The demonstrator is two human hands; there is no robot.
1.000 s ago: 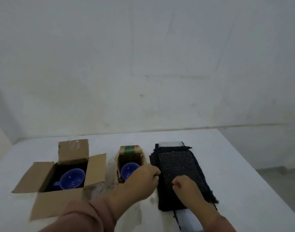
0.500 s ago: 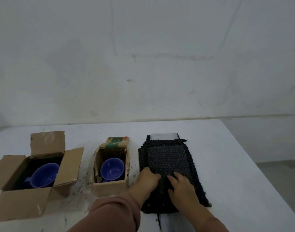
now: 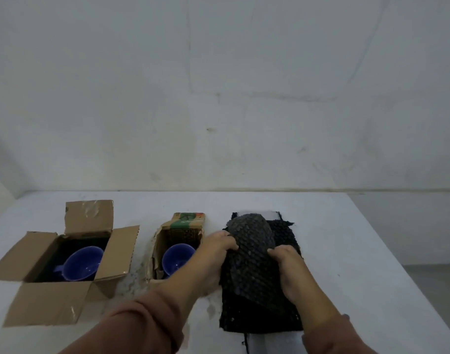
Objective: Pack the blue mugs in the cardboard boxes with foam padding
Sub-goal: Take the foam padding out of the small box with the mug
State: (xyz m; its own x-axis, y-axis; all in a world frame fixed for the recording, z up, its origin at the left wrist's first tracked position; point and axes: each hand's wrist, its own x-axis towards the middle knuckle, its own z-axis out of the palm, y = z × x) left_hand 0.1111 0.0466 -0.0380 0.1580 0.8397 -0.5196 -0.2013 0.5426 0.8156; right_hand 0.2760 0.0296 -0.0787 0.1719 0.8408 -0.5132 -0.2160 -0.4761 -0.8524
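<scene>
Mugs: two, blue, both boxed and uncovered.
Left mug (image 3: 82, 263): in big box (image 3: 52, 302), on dark lining, flaps open.
Right mug (image 3: 177, 259): in small box (image 3: 186, 224), open.
Foam: sheet (image 3: 252, 254) lifted off black stack (image 3: 259, 318) on table (image 3: 359, 251), right of small box.
Left hand (image 3: 218, 247): grips sheet's left edge.
Right hand (image 3: 286, 267): grips sheet's right edge.
Remaining, likely: top padding, closing flaps.

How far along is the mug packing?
Done: left mug sits in the large box, right mug in the small box. In hand: left hand and right hand grip the top foam sheet, curled above the stack. Left: padding over both mugs; flaps are open.
</scene>
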